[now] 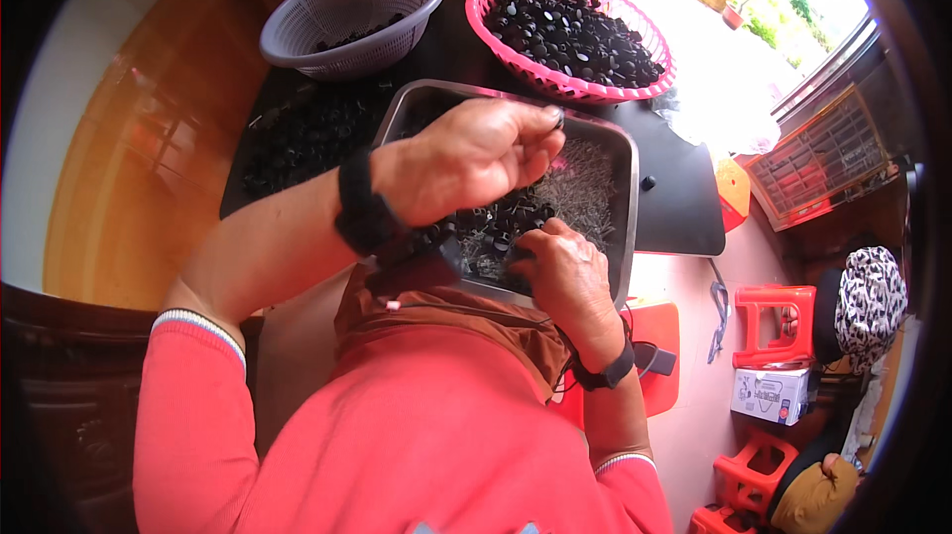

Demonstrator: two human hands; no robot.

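My left hand [476, 152] is raised over the far part of a metal tray [631, 207]. Its thumb and fingertips are pinched on a small dark piece [558, 119], mostly hidden by the fingers. Lower in the tray, my right hand [573, 276] curls its fingers round a small black part [519, 256], slightly blurred. Around and between the hands lie loose black plastic parts [496, 222] and a heap of thin, clear or silvery pin-like pieces [585, 187]. Both wrists wear black bands.
Beyond the tray, a pink basket [654, 33] holds many black caps, and a grey basket [297, 43] holds fewer. More black parts [307, 142] are heaped on the black table [679, 197] at left. One black cap [649, 182] lies right of the tray. Red stools [769, 321] stand at right.
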